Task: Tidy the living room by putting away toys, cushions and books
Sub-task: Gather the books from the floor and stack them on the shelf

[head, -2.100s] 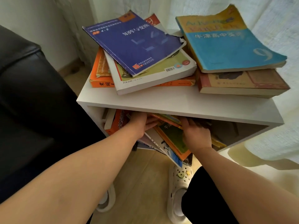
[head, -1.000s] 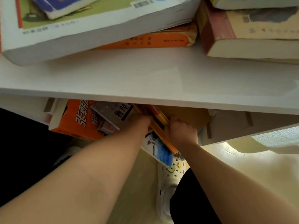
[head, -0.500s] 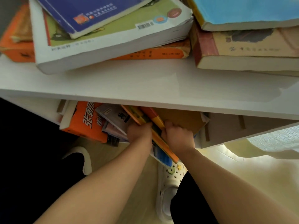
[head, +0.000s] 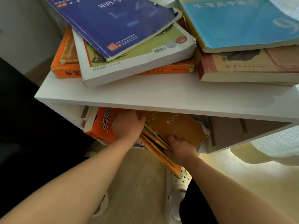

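Fingers (head: pixel 177 138) of the right hand (head: pixel 181 150) curl around a bundle of thin books (head: pixel 155 143), their tips touching the brown book (head: pixel 178 125) just beyond. The bundle leans half out of the compartment. The left hand (head: pixel 127 126) lies on the orange book (head: pixel 100 125), left of the bundle; its fingers go under the white shelf (head: pixel 145 96), so I cannot tell their state.

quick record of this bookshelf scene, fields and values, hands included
top: white shelf carries two untidy piles, dark blue book and light blue book uppermost
compartment: orange book, thin books, brown book, all leaning
left hand: against the orange book, fingertips in shade
right hand: grips the thin books near their lower end
floor: white clog below
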